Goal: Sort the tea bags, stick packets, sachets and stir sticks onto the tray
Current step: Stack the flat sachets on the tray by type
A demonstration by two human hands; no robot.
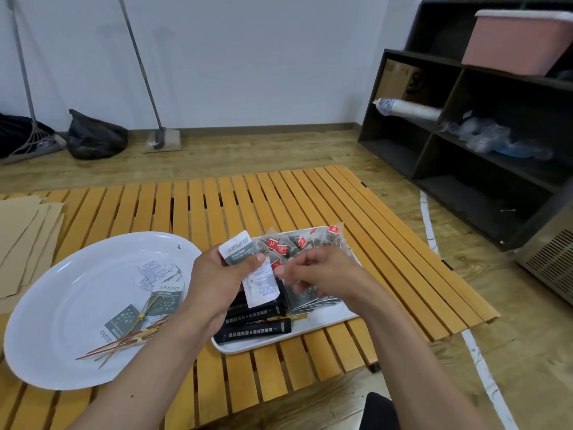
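Sachets (248, 268) pinched in left hand (214, 274); right hand (319, 268) fingers curled, plucking one above tray (325, 321).

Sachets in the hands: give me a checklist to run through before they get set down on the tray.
1. Left hand grips the sachets: ok.
2. Right hand fingers pinch the lower white sachet: ok.
3. Hands are over the tray: ok.
4. Free spot on the tray for sachets: cannot tell, tea bags and black stick packets cover most of it.
5. Plate emptied of sachets and stir sticks: not ok.
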